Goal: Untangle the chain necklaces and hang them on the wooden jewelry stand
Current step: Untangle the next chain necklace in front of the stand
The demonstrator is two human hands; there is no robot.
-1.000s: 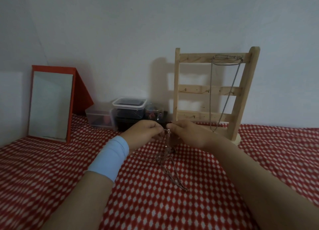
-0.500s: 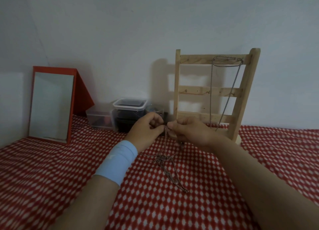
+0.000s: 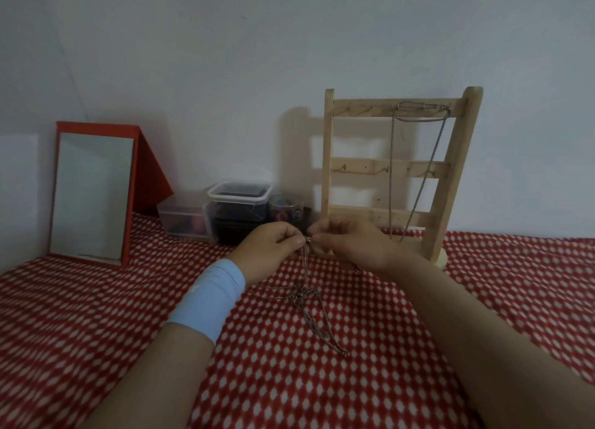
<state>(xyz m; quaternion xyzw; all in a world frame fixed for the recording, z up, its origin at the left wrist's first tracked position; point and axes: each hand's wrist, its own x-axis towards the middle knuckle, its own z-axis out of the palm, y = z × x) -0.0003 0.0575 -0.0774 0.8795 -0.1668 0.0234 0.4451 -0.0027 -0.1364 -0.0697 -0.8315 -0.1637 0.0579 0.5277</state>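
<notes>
Left hand and right hand meet, each grip pinched on the top of the tangled chains, perhaps at a clasp; the knot lies at six o'clock below them. Untangling is in hand; next, one strand needs teasing loose before going to the wooden jewelry stand at one o'clock.

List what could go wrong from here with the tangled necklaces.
The left hand and right hand pinch the thin tangled metal chains above their knot; pulling apart may tighten it. The right hand sits close before the wooden ladder-shaped jewelry stand; a bump could shake off the silver chain hanging there.
</notes>
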